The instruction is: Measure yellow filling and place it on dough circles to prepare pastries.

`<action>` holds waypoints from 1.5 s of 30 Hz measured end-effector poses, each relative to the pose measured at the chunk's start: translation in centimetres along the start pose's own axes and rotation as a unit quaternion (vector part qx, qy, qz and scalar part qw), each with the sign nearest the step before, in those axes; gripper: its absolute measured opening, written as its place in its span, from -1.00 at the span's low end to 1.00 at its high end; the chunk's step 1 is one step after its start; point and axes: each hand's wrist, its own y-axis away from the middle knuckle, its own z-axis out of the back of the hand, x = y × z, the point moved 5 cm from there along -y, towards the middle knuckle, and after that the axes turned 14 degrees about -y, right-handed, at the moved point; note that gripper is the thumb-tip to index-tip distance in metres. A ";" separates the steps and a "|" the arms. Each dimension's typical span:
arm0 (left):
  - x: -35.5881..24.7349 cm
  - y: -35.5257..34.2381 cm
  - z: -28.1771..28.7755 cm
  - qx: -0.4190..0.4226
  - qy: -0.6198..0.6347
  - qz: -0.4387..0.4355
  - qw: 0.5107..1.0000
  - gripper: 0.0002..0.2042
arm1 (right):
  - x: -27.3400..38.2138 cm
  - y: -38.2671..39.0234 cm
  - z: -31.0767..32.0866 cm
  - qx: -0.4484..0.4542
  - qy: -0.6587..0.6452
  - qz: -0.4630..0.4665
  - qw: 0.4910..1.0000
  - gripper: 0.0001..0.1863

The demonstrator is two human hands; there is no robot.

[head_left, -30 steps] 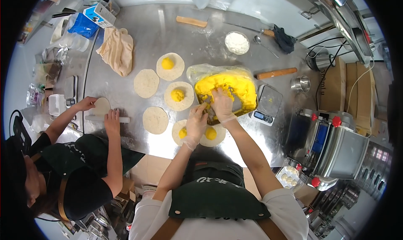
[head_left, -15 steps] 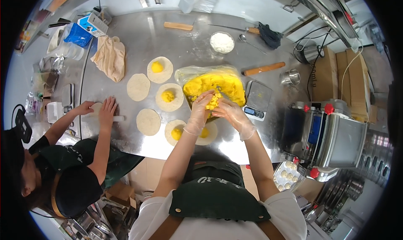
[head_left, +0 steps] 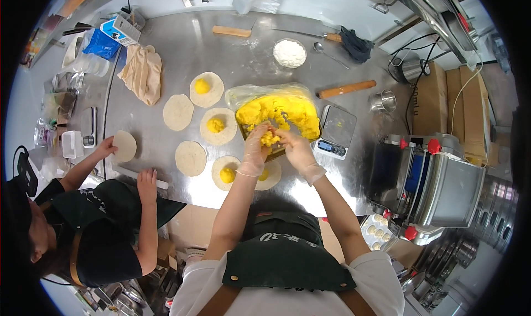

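In a clear glove, my left hand [head_left: 255, 149] cups a crumbly lump of yellow filling [head_left: 269, 138]. My right hand [head_left: 295, 149], gloved too, presses its fingers against the lump's right side. Both are over the near edge of a lined tray [head_left: 238, 125] with more yellow mash [head_left: 303, 108] inside. Left of it lie pale dough rounds: some bare, like this dough round [head_left: 191, 158], others topped with a yellow ball [head_left: 215, 125]. One topped round [head_left: 271, 181] is partly hidden behind my left wrist.
Right of the tray sits a digital scale [head_left: 337, 125]. Beyond are a bowl of white powder [head_left: 290, 53], a wooden rolling pin [head_left: 347, 89], a spoon and a long knife. At left, a co-worker holds a dough round [head_left: 125, 146] beside a white rolling pin [head_left: 144, 178].
My hands have shifted slightly, the right one turning over more with its fingers on the lump. The co-worker has lifted the dough round off the pin and moved a hand down along the pin.
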 end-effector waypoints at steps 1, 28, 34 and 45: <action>-0.2 0.2 0.0 -0.015 -0.014 0.003 1.000 -0.80 | -1.4 -0.2 1.3 -0.061 0.141 0.005 0.988 -0.62; 1.2 -0.6 -0.7 -0.028 0.062 0.097 0.993 -0.79 | 2.5 0.4 -0.6 -0.043 0.055 0.094 0.993 -0.57; 1.0 1.0 -4.1 0.106 0.153 0.110 0.976 -0.68 | 4.8 -1.6 0.7 -0.150 0.150 0.206 0.955 -0.74; 0.6 2.2 -5.8 0.113 0.052 0.085 0.989 -0.50 | -0.1 -4.7 0.2 -0.163 0.244 0.154 0.944 -0.60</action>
